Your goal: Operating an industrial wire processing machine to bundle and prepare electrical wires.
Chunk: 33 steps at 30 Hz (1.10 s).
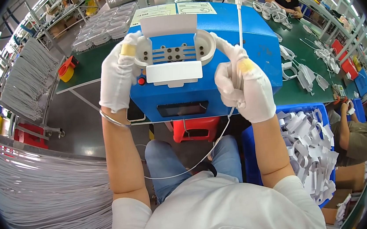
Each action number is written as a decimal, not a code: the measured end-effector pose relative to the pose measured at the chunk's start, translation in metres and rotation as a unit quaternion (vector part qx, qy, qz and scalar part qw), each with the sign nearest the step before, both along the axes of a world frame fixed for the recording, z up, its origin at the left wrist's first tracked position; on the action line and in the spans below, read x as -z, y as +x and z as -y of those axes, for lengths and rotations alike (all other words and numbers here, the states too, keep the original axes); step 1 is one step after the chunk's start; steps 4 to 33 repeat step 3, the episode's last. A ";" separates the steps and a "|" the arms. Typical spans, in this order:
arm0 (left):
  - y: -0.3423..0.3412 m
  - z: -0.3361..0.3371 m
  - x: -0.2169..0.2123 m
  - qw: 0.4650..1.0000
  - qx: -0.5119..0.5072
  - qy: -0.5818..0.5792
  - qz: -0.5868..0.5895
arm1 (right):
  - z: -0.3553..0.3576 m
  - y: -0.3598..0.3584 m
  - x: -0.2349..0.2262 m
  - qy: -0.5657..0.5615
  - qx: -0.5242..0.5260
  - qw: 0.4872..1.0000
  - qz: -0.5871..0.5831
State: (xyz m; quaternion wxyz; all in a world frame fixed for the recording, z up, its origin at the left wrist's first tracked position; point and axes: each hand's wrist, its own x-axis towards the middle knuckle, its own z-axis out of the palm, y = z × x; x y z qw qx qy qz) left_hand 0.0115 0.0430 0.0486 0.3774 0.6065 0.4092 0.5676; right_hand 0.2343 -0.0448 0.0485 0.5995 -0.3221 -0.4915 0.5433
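White gloves cover both of my hands. My left hand (119,76) is curled around the left end of a white oval frame (206,46), its fingers partly hidden. This frame sits around a metal fixture (174,52) on a blue bench machine (246,29), with one white flap (169,25) standing behind it and another white flap (174,72) in front. Beside its right end, my right hand (247,84) is closed on a white cable (240,25). The cable's plug end points upward, and its tail loops down over my lap. My right index finger reaches to the frame's right end.
Blue bin (325,120) at my right holds many white pieces. Bundled white cables (44,185) hang at left. Clear plastic trays (108,24) and a red-yellow tape dispenser (68,69) occupy the green table (86,64). Co-workers sit across and at right. A red stool (196,128) stands beneath.
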 end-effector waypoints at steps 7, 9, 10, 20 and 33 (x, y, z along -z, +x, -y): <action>0.001 -0.006 0.010 0.988 -0.086 0.128 0.014 | 0.006 -0.002 -0.003 0.028 0.033 0.998 0.044; 0.001 -0.006 0.010 0.988 -0.086 0.128 0.014 | 0.006 -0.002 -0.003 0.028 0.033 0.998 0.044; 0.001 -0.006 0.010 0.988 -0.086 0.128 0.014 | 0.006 -0.002 -0.003 0.028 0.033 0.998 0.044; 0.001 -0.006 0.010 0.988 -0.086 0.128 0.014 | 0.006 -0.002 -0.003 0.028 0.033 0.998 0.044; 0.001 -0.006 0.010 0.988 -0.086 0.128 0.014 | 0.006 -0.002 -0.003 0.028 0.033 0.998 0.044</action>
